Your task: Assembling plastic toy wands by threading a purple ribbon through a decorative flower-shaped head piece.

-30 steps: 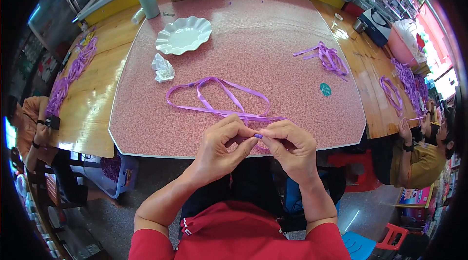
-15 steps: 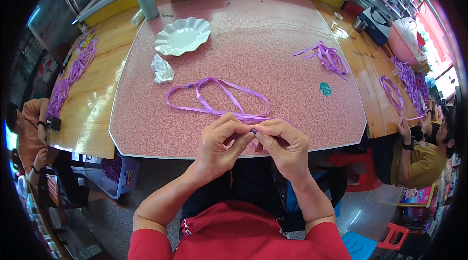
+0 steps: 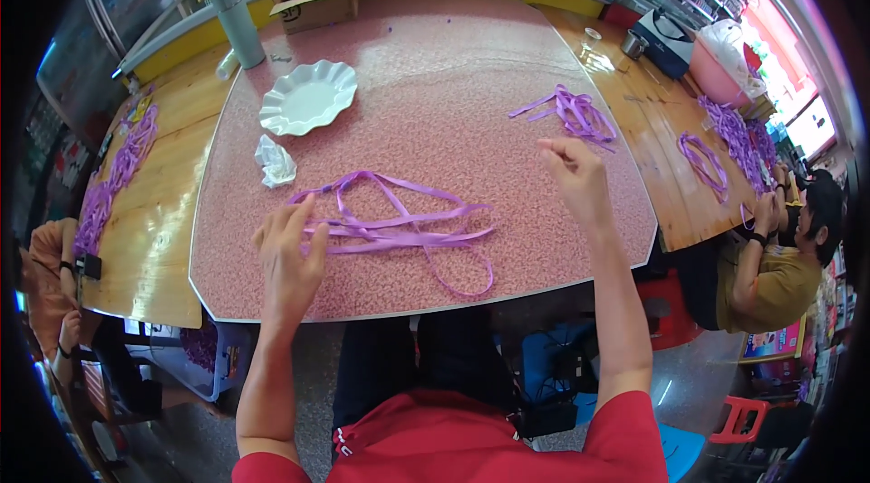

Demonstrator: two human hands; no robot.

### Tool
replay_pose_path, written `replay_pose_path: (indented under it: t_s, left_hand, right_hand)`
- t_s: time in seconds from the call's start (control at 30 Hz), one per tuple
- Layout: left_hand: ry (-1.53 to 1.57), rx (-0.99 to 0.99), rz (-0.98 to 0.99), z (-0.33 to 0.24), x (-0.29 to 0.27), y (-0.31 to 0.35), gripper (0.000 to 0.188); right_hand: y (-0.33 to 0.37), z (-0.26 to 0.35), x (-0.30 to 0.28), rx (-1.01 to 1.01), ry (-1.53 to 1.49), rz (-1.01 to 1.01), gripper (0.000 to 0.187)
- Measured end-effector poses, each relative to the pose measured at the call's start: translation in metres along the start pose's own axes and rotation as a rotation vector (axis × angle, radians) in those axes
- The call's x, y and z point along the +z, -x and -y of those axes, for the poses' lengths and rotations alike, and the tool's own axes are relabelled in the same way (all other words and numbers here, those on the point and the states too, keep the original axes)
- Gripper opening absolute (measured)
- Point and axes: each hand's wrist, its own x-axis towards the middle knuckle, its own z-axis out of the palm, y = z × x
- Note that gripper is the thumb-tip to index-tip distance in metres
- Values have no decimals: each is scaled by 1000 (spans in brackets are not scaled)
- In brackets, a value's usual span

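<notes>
Left hand (image 3: 290,256), fingers parted, seemingly empty, is sitting at the left end of the purple ribbon (image 3: 444,238); right hand (image 3: 582,180), curled, grip unclear, is hovering beyond its right.

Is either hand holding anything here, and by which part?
Left hand: at the left end of the ribbon, but a grip cannot be told. Right hand: nothing visibly held.

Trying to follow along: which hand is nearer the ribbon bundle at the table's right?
Right. The right hand is just below the bundle in view; the left hand is far left, by the looped ribbons.
</notes>
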Motion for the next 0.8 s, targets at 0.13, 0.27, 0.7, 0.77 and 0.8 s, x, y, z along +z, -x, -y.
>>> replay_pose_path:
  t_s: [0.13,0.27,0.7,0.77,0.8]
  left_hand:
    - [-110,39,-77,5,4,4,48]
    - [-68,20,-21,-12,3,8,52]
    - [81,122,33,-34,4,8,46]
    - [163,147,74,-35,9,7,44]
    - [165,130,83,-33,7,11,43]
  right_hand:
    - [-56,-49,11,-154,425,-34,21]
    - [-91,-60,38,-306,757,-32,18]
    - [-200,-50,-53,166,-358,-345,21]
    - [-223,-29,-108,187,-612,-419,22]
    - [-224,8,-106,229,-778,-516,20]
